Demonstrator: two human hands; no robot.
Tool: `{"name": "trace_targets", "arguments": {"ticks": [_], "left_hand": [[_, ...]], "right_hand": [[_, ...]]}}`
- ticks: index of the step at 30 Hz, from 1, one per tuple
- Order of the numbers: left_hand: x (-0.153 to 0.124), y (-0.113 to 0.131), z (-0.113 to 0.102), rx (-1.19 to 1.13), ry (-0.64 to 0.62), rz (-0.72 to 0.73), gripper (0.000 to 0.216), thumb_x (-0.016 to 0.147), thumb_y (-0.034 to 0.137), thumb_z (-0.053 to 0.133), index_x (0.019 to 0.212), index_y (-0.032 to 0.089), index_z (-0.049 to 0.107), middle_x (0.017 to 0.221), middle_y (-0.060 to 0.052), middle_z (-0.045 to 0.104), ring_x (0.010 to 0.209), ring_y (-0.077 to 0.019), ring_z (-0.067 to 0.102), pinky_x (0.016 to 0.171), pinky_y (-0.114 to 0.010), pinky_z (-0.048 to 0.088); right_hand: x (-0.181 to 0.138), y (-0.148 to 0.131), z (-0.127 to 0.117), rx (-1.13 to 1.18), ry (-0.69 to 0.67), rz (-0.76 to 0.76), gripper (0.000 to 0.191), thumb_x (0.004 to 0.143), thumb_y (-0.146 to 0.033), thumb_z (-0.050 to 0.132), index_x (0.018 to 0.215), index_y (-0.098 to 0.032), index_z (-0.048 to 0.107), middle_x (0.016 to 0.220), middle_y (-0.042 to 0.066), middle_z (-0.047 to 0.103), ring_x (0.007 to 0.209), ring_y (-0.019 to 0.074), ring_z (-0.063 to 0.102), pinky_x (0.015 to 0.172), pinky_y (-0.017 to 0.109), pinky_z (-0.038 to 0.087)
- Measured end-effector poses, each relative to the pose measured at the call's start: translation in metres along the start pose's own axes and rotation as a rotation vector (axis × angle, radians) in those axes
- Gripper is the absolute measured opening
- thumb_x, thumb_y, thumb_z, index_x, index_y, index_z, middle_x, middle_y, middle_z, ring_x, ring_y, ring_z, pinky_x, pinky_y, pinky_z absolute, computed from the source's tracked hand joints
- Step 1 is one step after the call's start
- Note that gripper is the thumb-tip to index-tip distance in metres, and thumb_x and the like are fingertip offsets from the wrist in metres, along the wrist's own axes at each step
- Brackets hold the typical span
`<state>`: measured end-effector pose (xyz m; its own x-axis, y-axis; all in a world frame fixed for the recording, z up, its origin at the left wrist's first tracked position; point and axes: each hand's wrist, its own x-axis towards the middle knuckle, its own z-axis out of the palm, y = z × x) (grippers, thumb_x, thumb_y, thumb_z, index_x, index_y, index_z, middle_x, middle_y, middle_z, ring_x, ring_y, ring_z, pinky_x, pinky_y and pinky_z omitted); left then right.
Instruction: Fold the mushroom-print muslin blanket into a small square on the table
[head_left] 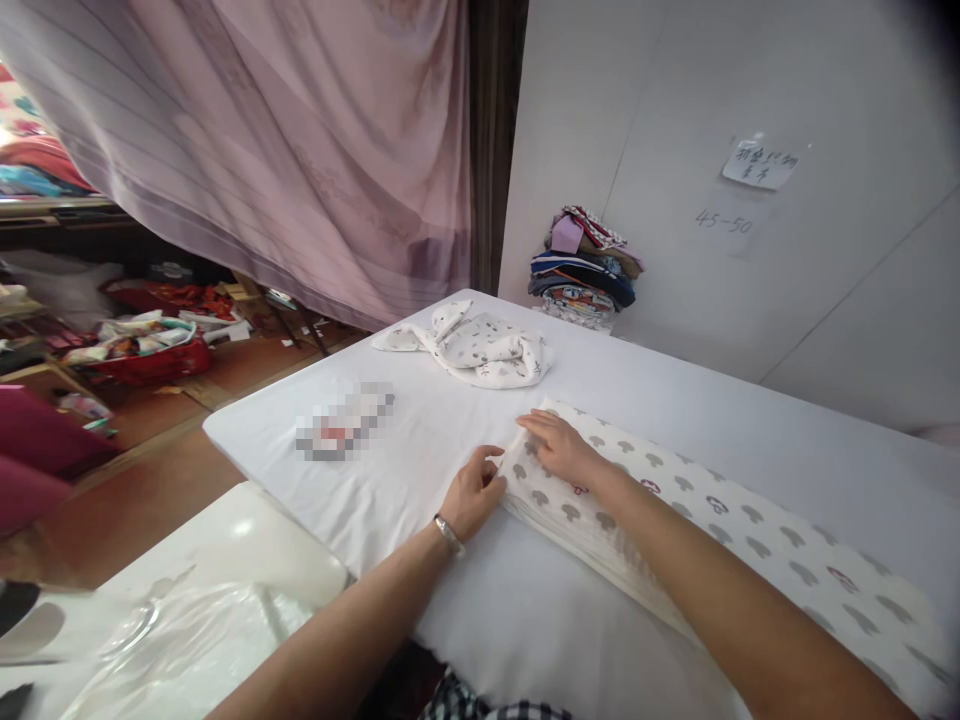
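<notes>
Because the long, flat-folded white cloth printed with grey mushrooms (697, 490) runs from the two hands off toward the lower right of my view, its short left end is the part I have to think about. It lies on the desk draped in smooth white fabric (420, 430), long axis slanting, layers showing along the edge facing the wearer. A few of the printed mushrooms are outlined in dark red.

From the left hand (474, 495), the cloth lies to the right, just at the fingertips. That grip is curled, thumb and forefinger at the end's edge; I cannot tell from here whether they pinch the fabric or merely touch it. From the right hand (562, 450), the cloth lies directly underneath: that grip is spread and loose, palm down near the same end, fingers reaching toward its far corner, clenched on nothing that I can see. So the right is nearer, resting on top, while the left sits beyond the end. I also note the right forearm slanting over the cloth's near long edge.

Past the end, well clear of both hands, I see a crumpled white cloth with small dark leafy prints (487, 350).
</notes>
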<state>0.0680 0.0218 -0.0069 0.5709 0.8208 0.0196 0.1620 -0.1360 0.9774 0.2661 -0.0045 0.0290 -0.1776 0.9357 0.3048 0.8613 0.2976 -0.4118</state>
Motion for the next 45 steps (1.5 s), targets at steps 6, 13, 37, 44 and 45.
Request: {"name": "trace_targets", "arguments": {"ticks": [6,13,37,44,45], "left_hand": [[-0.002,0.002,-0.002,0.121,0.018,0.067,0.027,0.070,0.018,0.047,0.097,0.021,0.047,0.052,0.010,0.038,0.047,-0.0091,0.035,0.051,-0.021,0.026],[-0.003,0.009,-0.003,0.262,-0.005,0.050,0.032,0.069,0.019,0.044,0.101,0.020,0.051,0.055,0.008,0.042,0.051,-0.0104,0.038,0.052,-0.023,0.028],[-0.009,0.019,-0.007,0.657,-0.045,-0.008,0.039,0.071,0.017,0.042,0.110,0.023,0.048,0.067,0.004,0.057,0.058,-0.0127,0.051,0.058,-0.024,0.033],[-0.006,0.021,-0.011,0.593,0.061,0.098,0.040,0.077,0.020,0.040,0.116,0.024,0.047,0.070,0.004,0.056,0.061,-0.0111,0.051,0.060,-0.022,0.035],[-0.005,0.022,-0.012,0.616,0.071,0.069,0.040,0.077,0.021,0.040,0.116,0.024,0.048,0.071,0.004,0.056,0.061,-0.0113,0.052,0.060,-0.022,0.034]], "right_hand": [[0.023,0.000,-0.005,-0.143,-0.189,-0.103,0.050,0.061,-0.003,0.044,0.104,-0.018,0.063,0.097,0.006,0.066,0.100,0.0202,0.055,0.103,0.045,0.023],[0.031,0.033,-0.025,-0.324,-0.300,-0.093,0.030,0.063,-0.008,0.048,0.085,-0.020,0.065,0.088,0.005,0.065,0.098,0.0218,0.053,0.105,0.050,0.009],[0.043,0.089,-0.018,-0.194,-0.216,0.574,0.041,0.078,-0.047,0.050,0.105,-0.018,0.062,0.103,0.009,0.064,0.089,0.0220,0.058,0.070,0.027,0.040],[0.056,0.089,-0.016,-0.216,-0.006,0.556,0.030,0.085,-0.045,0.044,0.089,-0.021,0.061,0.093,0.003,0.064,0.084,0.0167,0.056,0.067,0.024,0.037],[0.058,0.090,-0.014,-0.233,0.003,0.528,0.030,0.085,-0.045,0.044,0.089,-0.021,0.061,0.094,0.003,0.063,0.084,0.0166,0.056,0.068,0.024,0.037]]}}
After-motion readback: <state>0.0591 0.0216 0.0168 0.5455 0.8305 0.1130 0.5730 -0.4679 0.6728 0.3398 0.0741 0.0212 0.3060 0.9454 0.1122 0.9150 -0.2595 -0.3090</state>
